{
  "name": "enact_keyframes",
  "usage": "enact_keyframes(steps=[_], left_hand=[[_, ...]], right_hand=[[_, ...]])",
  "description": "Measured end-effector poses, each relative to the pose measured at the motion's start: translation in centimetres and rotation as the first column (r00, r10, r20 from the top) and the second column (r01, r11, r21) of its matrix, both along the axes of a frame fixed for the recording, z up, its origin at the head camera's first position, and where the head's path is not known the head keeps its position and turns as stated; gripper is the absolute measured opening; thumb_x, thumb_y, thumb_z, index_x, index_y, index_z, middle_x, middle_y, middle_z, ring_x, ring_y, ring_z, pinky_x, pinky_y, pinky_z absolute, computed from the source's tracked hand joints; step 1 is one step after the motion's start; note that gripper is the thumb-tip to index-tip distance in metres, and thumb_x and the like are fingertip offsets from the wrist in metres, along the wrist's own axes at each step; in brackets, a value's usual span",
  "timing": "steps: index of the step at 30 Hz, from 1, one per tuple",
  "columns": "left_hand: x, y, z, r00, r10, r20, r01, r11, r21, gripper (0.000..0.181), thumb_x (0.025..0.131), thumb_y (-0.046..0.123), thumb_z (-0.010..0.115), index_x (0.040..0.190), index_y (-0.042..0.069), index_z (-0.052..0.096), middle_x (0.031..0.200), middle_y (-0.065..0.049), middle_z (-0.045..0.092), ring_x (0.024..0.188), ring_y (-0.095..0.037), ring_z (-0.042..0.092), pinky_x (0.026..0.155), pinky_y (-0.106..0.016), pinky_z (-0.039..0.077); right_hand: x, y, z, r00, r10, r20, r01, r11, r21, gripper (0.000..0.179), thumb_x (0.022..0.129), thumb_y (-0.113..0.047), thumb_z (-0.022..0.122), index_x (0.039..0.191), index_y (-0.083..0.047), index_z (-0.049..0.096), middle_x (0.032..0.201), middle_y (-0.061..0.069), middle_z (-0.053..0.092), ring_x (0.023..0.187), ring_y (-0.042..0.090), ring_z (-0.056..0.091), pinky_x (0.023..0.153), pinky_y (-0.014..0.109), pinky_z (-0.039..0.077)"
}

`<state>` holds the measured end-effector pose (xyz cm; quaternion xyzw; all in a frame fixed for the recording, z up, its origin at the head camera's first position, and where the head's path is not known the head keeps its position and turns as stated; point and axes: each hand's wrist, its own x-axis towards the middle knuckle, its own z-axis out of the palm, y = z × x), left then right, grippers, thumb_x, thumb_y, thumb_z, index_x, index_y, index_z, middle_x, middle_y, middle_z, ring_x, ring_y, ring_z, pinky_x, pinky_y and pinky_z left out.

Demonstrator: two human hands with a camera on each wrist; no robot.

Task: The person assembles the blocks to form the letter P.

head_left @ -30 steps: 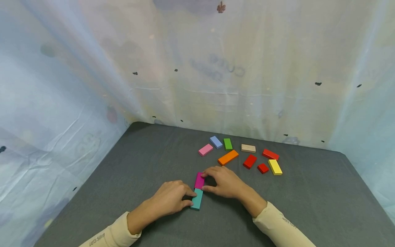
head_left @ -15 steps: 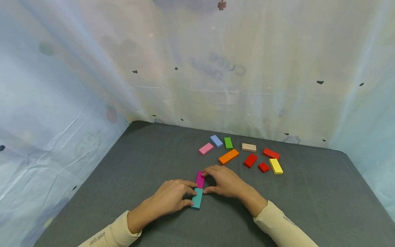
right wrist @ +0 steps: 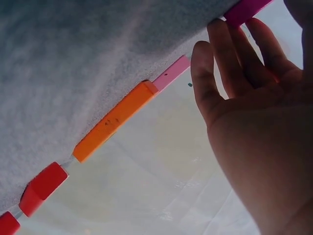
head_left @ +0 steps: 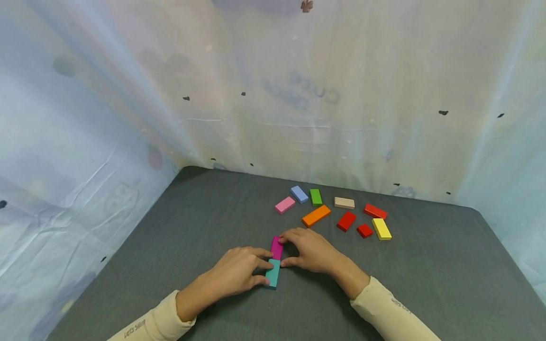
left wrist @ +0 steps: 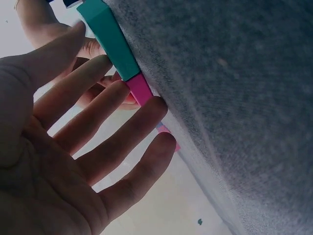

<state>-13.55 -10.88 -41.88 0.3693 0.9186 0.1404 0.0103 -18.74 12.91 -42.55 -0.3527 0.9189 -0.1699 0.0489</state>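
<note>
A teal block [head_left: 273, 273] and a magenta block [head_left: 277, 248] lie end to end in one line on the grey cloth. The left hand [head_left: 239, 270] rests along their left side; its fingertips touch both blocks, thumb near the teal one's near end. In the left wrist view its fingers [left wrist: 105, 139] are spread and fairly straight beside the teal block [left wrist: 113, 44]. From the right, the right hand [head_left: 313, 251] touches the magenta block's far end with a finger, thumb by the joint. In the right wrist view its fingertips meet the magenta block [right wrist: 244, 11].
Farther back lie a pink block [head_left: 285, 205], a blue block [head_left: 299, 194], a green block [head_left: 315, 197], an orange block [head_left: 316, 216], a plain wooden block [head_left: 344, 203], several red blocks [head_left: 346, 221] and a yellow block [head_left: 381, 229]. A pale curtain [head_left: 273, 118] hangs behind the table.
One of the left hand's fingers has stretched forward to the magenta block's left side. The magenta block now lies closely in line with the teal one. The right hand has hardly moved.
</note>
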Motion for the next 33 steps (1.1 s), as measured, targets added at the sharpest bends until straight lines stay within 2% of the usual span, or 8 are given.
enact_keyframes(steps=[9, 22, 28, 33], left_hand=[[0.0, 0.0, 0.0, 1.0, 0.002, -0.01, -0.002, 1.0, 0.01, 0.043, 0.079, 0.043, 0.081, 0.115, 0.02, 0.076, 0.129, 0.004, 0.067, 0.112, -0.017, 0.067, 0.087, -0.039, 0.057], [0.0, 0.0, -0.2, 1.0, 0.01, -0.021, -0.009, 1.0, 0.02, 0.036, 0.083, 0.038, 0.079, 0.114, 0.022, 0.076, 0.126, 0.007, 0.068, 0.11, -0.016, 0.067, 0.088, -0.041, 0.056], [-0.1, 0.0, -0.1, 1.0, 0.01, -0.027, -0.009, 1.0, 0.012, 0.036, 0.083, 0.038, 0.079, 0.115, 0.021, 0.076, 0.126, 0.008, 0.068, 0.111, -0.015, 0.067, 0.089, -0.04, 0.055], [0.0, 0.0, 0.0, 1.0, 0.001, -0.03, 0.0, 1.0, 0.018, 0.035, 0.082, 0.035, 0.08, 0.113, 0.02, 0.077, 0.125, 0.008, 0.068, 0.11, -0.016, 0.067, 0.087, -0.041, 0.055]], right_hand=[[0.0, 0.0, 0.1, 1.0, 0.002, 0.025, -0.002, 1.0, -0.006, 0.052, 0.085, -0.05, 0.074, 0.127, -0.022, 0.064, 0.131, -0.005, 0.064, 0.123, 0.017, 0.058, 0.105, 0.043, 0.046], [-0.1, 0.0, 0.0, 1.0, 0.015, 0.014, -0.015, 1.0, -0.006, 0.051, 0.084, -0.049, 0.075, 0.126, -0.021, 0.065, 0.13, -0.005, 0.064, 0.122, 0.016, 0.058, 0.104, 0.042, 0.047], [-0.4, 0.6, 0.2, 0.999, 0.031, 0.017, -0.031, 0.999, 0.008, 0.056, 0.082, -0.046, 0.079, 0.13, -0.023, 0.062, 0.137, -0.005, 0.06, 0.127, 0.018, 0.055, 0.107, 0.045, 0.045], [-1.3, 1.2, 0.5, 0.998, 0.011, -0.058, -0.009, 0.999, 0.033, 0.055, 0.084, -0.037, 0.079, 0.133, -0.018, 0.062, 0.137, 0.0, 0.06, 0.124, 0.022, 0.058, 0.105, 0.046, 0.046]])
